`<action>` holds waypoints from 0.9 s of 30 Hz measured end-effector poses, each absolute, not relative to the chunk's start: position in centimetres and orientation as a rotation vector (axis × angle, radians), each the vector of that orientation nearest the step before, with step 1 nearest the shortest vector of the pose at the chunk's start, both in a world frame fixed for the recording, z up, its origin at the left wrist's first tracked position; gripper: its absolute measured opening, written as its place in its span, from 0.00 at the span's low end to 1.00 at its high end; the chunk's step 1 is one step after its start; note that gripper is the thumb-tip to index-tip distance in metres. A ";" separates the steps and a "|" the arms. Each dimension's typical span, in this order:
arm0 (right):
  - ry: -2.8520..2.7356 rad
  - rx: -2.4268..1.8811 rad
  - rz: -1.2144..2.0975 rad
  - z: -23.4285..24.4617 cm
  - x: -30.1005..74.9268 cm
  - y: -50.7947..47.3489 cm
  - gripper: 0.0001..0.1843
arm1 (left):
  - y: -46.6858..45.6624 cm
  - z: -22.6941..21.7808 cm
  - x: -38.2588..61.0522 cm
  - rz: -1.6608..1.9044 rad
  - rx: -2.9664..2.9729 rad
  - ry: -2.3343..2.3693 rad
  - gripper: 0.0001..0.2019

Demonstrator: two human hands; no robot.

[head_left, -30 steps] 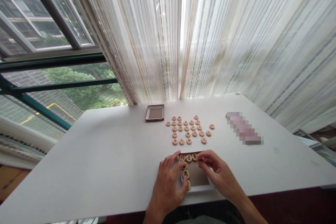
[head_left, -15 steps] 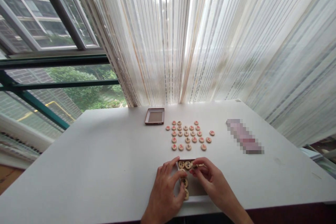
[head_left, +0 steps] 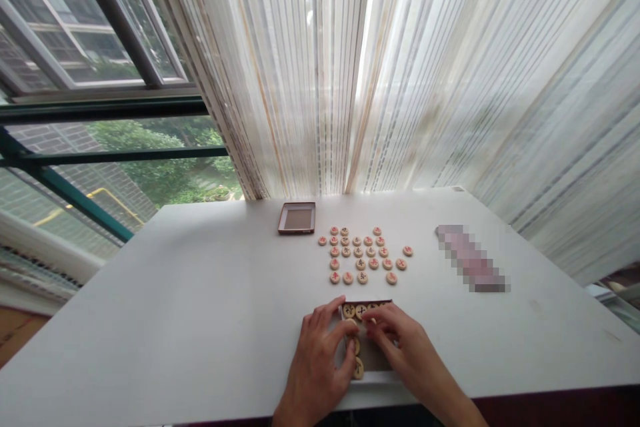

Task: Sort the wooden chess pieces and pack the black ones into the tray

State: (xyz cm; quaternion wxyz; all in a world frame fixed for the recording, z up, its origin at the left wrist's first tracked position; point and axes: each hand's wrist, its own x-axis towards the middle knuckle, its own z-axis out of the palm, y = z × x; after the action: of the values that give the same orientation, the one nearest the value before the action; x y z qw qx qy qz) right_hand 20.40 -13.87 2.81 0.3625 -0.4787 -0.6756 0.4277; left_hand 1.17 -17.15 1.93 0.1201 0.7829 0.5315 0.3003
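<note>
A shallow box point(head_left: 380, 361) with a white rim lies near the table's front edge. Round wooden Chinese chess pieces point(head_left: 349, 311) with dark characters line its far side, and others run down its left side. My left hand point(head_left: 320, 350) grips the box's left wall, its thumb and index finger reaching inside over the left column of pieces. Inside the box, my right hand point(head_left: 407, 337) pinches a pale chess piece point(head_left: 371, 323), mostly covered by the fingers, just below the far row. Part of that row is hidden behind the right fingers.
Beyond the box, several chess pieces with red or dark characters point(head_left: 359, 251) lie face up in loose rows on the white table point(head_left: 215, 307). A square brown-rimmed lid or tray point(head_left: 297, 232) sits behind them. A blurred pinkish object point(head_left: 470, 259) lies at right. Curtains point(head_left: 300, 113) hang behind.
My right fingers have shifted slightly down and leftward in the box, showing more pieces of the far row. My left hand keeps its grip. The whole view has tilted slightly.
</note>
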 end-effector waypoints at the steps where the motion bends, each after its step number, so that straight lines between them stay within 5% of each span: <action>1: -1.732 -1.248 1.102 2.8 20.4 -13.9 0.11 | -17.2 1.9 1.2 0.873 2.281 1.553 0.14; 20: -1.906 -1.375 0.897 1.2 19.7 -14.4 0.07 | -17.1 1.6 1.0 0.874 2.238 1.539 0.12; 27: -1.778 -1.265 1.192 3.0 20.5 -14.4 0.09 | -17.3 1.3 0.4 1.015 2.214 1.423 0.20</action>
State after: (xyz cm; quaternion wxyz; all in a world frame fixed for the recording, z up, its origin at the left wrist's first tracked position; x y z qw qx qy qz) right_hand 20.50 -14.37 3.00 0.3218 -0.4817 -0.6769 0.4541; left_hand 0.38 -17.32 1.29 0.1596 0.7749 0.4979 0.3551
